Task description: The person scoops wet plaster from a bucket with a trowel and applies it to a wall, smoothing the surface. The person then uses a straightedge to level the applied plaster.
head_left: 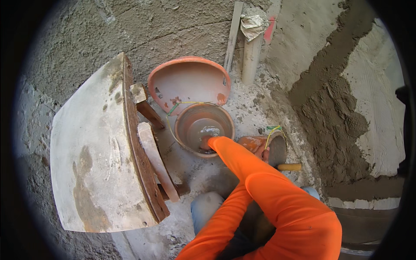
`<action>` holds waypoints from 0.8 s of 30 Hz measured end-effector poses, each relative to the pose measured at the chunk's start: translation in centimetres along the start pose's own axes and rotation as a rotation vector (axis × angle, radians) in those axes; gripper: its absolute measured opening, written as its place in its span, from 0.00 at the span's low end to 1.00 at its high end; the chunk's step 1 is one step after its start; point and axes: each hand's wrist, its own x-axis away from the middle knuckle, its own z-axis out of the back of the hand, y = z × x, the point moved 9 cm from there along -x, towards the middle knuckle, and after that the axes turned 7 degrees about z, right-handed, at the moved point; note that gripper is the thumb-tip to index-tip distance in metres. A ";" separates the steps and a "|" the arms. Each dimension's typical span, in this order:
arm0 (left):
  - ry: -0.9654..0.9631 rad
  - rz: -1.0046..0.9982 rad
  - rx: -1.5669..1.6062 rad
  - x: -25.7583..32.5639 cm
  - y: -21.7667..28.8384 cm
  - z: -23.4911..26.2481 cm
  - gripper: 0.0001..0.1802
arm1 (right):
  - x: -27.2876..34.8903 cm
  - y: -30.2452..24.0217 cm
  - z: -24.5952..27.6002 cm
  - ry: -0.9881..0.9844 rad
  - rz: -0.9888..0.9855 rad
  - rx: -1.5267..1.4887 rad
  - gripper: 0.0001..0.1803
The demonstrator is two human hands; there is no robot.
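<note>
My orange-sleeved arms cross. My right hand (207,142) reaches down into a round terracotta-coloured bucket (181,125) with murky water at its bottom; the fingers are not clear there. A yellow wire handle lies around the bucket's rim. Under the right arm, my left hand (262,153) grips the rim of a second, smaller-looking bucket (278,147). That one is tilted, its mouth toward the right, with a yellow handle tied in green. A wooden tool handle (289,167) sticks out just below it.
A broken terracotta-coloured tub (188,80) leans behind the water bucket. At left stands a mortar-stained board (99,160) with wooden legs. A pipe (251,60) with a bagged top and a wooden strip (234,37) stand by the wall. Wet mortar (333,117) covers part of the right side.
</note>
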 end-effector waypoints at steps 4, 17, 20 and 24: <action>-0.082 0.094 -0.335 -0.4 0.2 0.7 0.17 | 1.7 -4.1 7.5 -0.662 -0.120 -0.767 0.17; -0.165 0.186 0.229 -8.0 -8.8 4.9 0.12 | 22.6 -8.6 39.1 -0.381 -0.030 -0.572 0.20; -0.216 0.208 0.217 -8.6 -8.8 5.5 0.15 | 24.8 -7.1 39.3 -0.274 0.032 -0.518 0.21; -0.208 0.281 0.171 -8.7 -8.7 5.8 0.22 | 27.3 -1.3 35.9 -0.157 -0.023 -0.433 0.21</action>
